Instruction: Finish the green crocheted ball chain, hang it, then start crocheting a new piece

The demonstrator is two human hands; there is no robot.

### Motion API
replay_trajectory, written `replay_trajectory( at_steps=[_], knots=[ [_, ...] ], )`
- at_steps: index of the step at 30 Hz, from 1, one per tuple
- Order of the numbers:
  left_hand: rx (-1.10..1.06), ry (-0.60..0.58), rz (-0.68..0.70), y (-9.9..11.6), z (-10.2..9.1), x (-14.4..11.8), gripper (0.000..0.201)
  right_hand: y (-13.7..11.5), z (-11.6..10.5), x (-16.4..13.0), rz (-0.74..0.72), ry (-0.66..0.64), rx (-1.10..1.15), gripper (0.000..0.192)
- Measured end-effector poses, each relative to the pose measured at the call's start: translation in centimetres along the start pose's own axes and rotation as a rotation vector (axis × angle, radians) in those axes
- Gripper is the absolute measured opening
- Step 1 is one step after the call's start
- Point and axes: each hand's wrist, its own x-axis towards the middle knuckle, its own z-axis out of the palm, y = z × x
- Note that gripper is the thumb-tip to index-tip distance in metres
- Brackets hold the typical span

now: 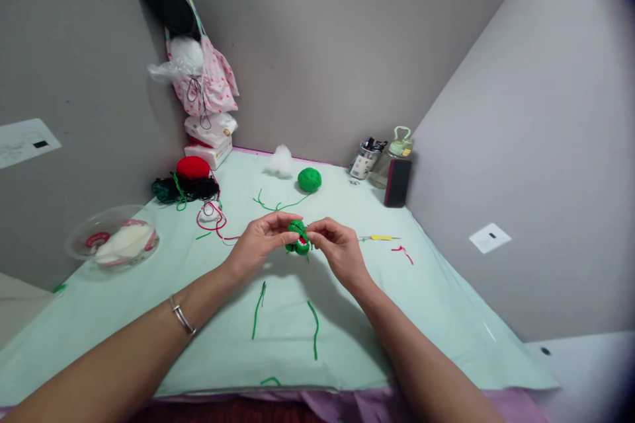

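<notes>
Both hands hold a small green crocheted piece [298,247] with a red and white patch, up above the middle of the table. My left hand [258,238] pinches its left side between thumb and fingers. On the other side, my right hand [340,248] has thumb and forefinger closed at its edge, by the red part. Short green ends hang beneath the piece. Closer to me on the cloth lie a green yarn strand [315,330] and another strand [256,317] with a dark thin needle-like thing at its top.
A green yarn ball [309,180] and white stuffing [280,162] lie behind my hands. Left are red yarn [193,168], dark yarn and a clear bowl [79,244]. Right are a yellow-handled crochet hook [381,238], a phone [397,183], a bottle [384,168] and a pen can [363,164].
</notes>
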Motion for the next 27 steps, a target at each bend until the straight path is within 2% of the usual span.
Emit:
replay_trajectory(
  at_steps=[4,7,10,16,21,24,27],
  knots=[
    [-0.086,0.028,-0.026,0.4,0.1,-0.1,0.032,-0.5,0.2,0.1,0.031,-0.068,0.073,0.013],
    [-0.155,0.046,-0.038,0.6,0.0,0.1,0.027,-0.6,0.1,0.1,-0.035,-0.091,0.077,0.024],
    [-0.170,0.038,-0.043,0.8,0.0,0.2,0.024,-0.3,0.0,0.0,-0.161,-0.042,-0.025,0.023],
    [-0.208,-0.003,-0.028,1.0,0.2,-0.1,0.022,0.0,0.3,-0.9,-0.491,0.068,-0.380,0.019],
    [-0.216,-0.028,-0.064,1.5,0.2,-0.4,0.023,-0.5,0.0,-1.0,-0.653,0.129,-0.507,0.020],
    [-0.227,-0.056,-0.101,1.7,0.3,-0.6,0.025,-0.4,-0.3,-0.9,-0.663,0.171,-0.514,0.019],
    [-0.237,-0.116,-0.108,1.8,0.5,-0.7,0.024,-0.4,-0.3,-0.7,-0.594,0.163,-0.459,0.019]
  ],
)
